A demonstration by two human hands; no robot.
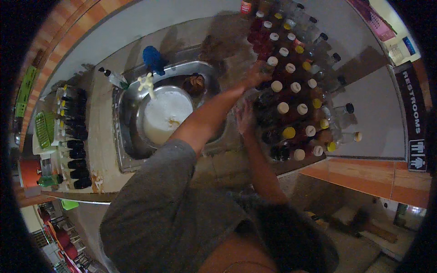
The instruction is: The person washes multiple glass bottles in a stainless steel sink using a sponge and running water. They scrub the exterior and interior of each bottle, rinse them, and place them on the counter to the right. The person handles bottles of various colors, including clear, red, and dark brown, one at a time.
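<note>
My left hand (257,75) reaches across to a crowd of capped glass bottles. Its fingers are at a bottle with a white cap (272,61), and the grip is partly hidden. Lower down, my right hand (245,117) is beside the near side of the group, fingers spread and somewhat blurred. Most of these bottles hold dark red liquid under white caps (283,108) or yellow caps (289,132). To the left, a steel sink (128,150) contains a round metal basin (140,121) with foamy water (167,109). A brown scrubber-like clump (195,83) lies behind the basin.
A cream faucet (146,82) rises over the basin. Behind the sink are a blue bunched item (153,58) and a pump bottle (115,79). Dark-capped bottles (81,163) line the left counter near a green rack (44,128). Clear bottles (344,109) lean along the right wall.
</note>
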